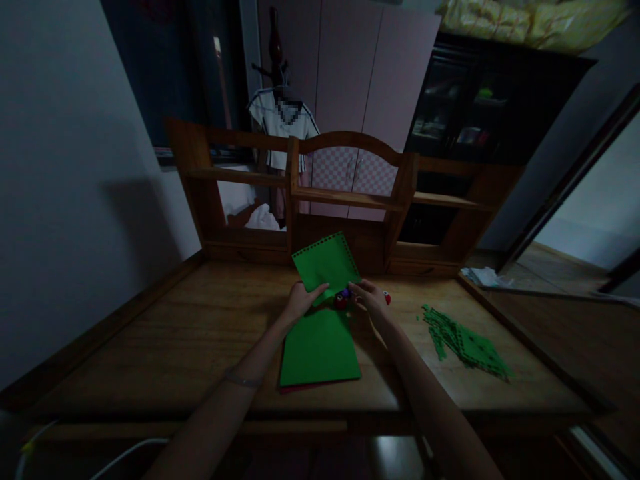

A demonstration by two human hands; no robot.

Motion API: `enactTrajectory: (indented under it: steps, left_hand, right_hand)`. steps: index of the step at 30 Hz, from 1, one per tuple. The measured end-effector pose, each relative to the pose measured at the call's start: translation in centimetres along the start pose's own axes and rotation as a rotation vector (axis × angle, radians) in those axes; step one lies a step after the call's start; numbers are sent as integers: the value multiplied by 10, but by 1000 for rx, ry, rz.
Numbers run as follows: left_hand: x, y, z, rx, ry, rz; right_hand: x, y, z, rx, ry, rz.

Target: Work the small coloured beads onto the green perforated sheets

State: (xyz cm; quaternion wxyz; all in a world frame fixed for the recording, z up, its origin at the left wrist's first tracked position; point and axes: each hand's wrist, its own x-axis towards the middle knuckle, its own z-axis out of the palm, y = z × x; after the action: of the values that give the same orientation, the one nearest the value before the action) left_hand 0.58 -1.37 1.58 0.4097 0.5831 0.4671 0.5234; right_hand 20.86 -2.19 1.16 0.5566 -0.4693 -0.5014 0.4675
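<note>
My left hand (301, 300) is closed on the lower left edge of a green paper sheet (325, 261), thumb on top. A row of small notches or holes runs along the sheet's top and right edges. My right hand (369, 297) is at the sheet's lower right corner, its fingers closed round a small purple-and-red object (342, 297) whose kind is too dark to make out. Beneath both hands a stack of green paper (321, 350) lies on the wooden desk (220, 320), with a reddish layer showing under it. Just past my right hand sits a small red object (387, 298).
To the right lies a pile of cut green paper strips and pieces (465, 341). A wooden shelf unit (350, 197) rises along the desk's back edge. Some white papers (484, 276) lie beyond the right rim. A white cable (133, 450) hangs at the lower left.
</note>
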Motion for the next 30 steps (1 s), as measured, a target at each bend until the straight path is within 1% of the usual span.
enactTrajectory:
  steps: [8, 12, 16, 25, 30]
  left_hand:
    - [-1, 2, 0, -3, 2, -9]
    - [-1, 1, 0, -3, 4, -10]
    - [0, -1, 0, -3, 2, -6]
    - [4, -10, 0, 16, -13, 25]
    - [5, -13, -1, 22, -1, 46]
  right_hand:
    - [-2, -1, 2, 12, 40, -18]
    - [-2, -1, 1, 7, 16, -31]
    - [-2, -1, 1, 10, 11, -36]
    - [1, 3, 2, 13, 51, -28]
    - [0, 3, 0, 27, 38, -26]
